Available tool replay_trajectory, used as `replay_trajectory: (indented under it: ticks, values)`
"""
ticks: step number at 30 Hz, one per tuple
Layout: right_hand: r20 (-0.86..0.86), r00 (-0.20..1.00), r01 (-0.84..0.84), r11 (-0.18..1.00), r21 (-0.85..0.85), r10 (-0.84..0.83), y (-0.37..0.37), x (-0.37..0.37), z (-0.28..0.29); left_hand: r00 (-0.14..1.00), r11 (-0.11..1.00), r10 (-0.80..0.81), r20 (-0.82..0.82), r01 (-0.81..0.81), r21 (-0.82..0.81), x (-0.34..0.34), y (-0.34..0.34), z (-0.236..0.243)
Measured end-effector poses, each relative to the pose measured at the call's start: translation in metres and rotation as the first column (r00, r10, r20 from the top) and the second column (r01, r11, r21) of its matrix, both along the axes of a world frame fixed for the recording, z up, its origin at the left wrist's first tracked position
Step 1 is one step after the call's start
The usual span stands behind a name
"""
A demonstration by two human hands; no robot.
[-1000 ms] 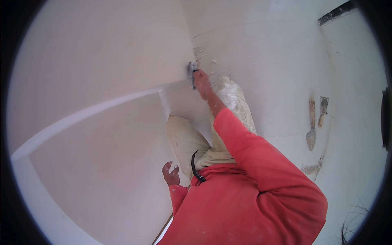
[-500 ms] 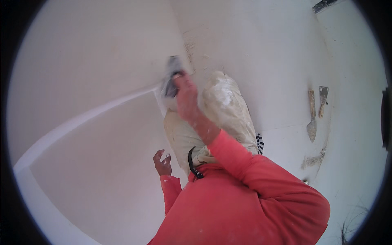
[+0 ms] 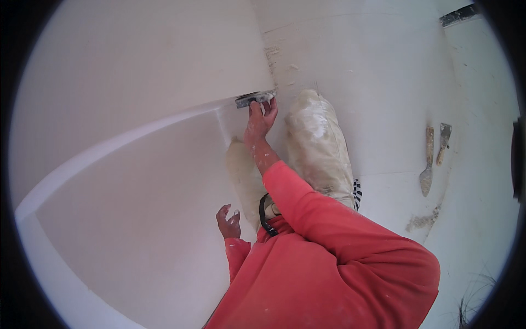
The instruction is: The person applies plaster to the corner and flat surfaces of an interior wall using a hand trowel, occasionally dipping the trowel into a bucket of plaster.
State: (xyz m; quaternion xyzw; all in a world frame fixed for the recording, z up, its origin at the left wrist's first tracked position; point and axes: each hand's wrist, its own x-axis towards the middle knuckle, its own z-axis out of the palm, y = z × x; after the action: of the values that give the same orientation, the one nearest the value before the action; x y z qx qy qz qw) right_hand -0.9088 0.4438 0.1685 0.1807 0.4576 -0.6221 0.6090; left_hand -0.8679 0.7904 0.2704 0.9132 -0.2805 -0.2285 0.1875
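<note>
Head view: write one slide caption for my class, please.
Right hand grips a flat grey tool, left hand empty, while a trowel and scraper lie to the right.

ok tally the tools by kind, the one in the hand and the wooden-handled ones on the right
Flat grey rectangular tool with white smears, in the right hand: 1
Pointed, leaf-shaped metal trowel with wooden handle: 1
Flat, broad-bladed metal scraper with wooden handle: 1
Total: 3
</note>
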Motion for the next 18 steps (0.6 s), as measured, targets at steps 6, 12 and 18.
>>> replay_trajectory:
  ticks: [6, 12, 18]
  values:
    - [0.001, 0.960, -0.275, 0.941, -0.198, 0.281, 0.042, 0.057, 0.066, 0.999, 0.999, 0.042, 0.016, -0.042, -0.013, 0.002, 0.002, -0.002]
    - [0.032, 0.998, -0.064, 0.995, 0.070, 0.062, 0.027, 0.040, -0.015, 0.992, 0.991, 0.120, -0.031, -0.121, -0.054, 0.004, -0.008, 0.000]
    - [0.202, 0.979, -0.022, 0.999, -0.043, 0.030, -0.002, 0.003, -0.031, 0.992, 0.990, 0.108, -0.063, -0.113, -0.082, -0.001, 0.005, -0.008]
